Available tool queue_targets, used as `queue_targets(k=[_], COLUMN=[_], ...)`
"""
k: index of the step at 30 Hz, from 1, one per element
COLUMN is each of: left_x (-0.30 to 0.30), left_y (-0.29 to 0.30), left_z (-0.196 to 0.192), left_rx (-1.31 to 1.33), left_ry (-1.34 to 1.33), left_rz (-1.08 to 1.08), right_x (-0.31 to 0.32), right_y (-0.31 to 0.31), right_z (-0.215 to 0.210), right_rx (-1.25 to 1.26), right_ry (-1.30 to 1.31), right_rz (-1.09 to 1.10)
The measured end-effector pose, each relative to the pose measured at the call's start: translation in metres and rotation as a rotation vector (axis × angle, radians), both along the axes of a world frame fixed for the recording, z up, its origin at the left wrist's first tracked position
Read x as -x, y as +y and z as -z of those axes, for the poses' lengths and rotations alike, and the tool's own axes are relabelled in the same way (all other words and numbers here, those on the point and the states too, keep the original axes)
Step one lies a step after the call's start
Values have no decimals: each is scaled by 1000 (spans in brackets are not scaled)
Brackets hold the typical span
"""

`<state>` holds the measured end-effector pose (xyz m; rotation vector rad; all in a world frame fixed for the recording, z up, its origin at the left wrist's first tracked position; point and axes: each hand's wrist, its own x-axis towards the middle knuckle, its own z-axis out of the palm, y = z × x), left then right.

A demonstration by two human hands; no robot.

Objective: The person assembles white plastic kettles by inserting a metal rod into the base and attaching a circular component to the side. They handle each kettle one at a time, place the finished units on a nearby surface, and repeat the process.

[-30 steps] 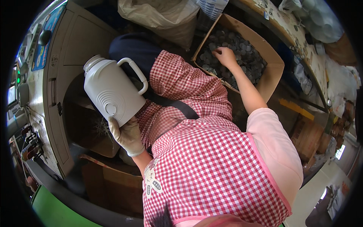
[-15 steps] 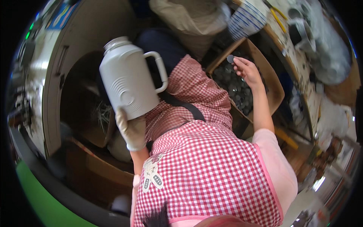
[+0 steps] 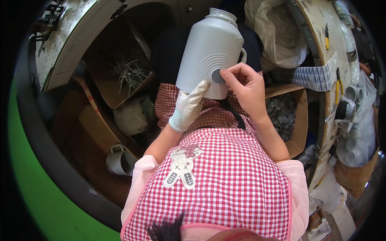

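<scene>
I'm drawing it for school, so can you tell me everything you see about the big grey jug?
The jug is pale grey and looks like smooth plastic. It has a short round neck at the top, part of a handle showing on its right, and raised rings on the front. It tilts above the person's lap, neck pointing away. The gloved left grip holds it low down. The bare right grip has a dark disc at the rings' middle; whether that touches, I can't tell.

Grey jug (image 3: 201, 46), tilted, dark disc (image 3: 217, 76) at side
</scene>
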<state>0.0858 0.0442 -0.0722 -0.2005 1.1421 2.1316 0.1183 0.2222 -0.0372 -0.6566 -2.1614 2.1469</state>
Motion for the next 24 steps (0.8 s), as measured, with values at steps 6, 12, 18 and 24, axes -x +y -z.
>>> queue_targets(k=[6, 12, 18, 24], left_x=[5, 9, 21, 18], left_y=[9, 16, 1, 1], left_z=[6, 4, 13, 17], left_rx=[-7, 118, 217, 14], left_ry=[46, 209, 337, 111], left_rz=[-80, -102, -71, -81], right_x=[6, 16, 42, 36], right_y=[-18, 20, 5, 14], right_z=[8, 10, 38, 21], right_rx=[-318, -213, -659, -585], right_ry=[99, -205, 26, 61], right_rz=[30, -76, 35, -46])
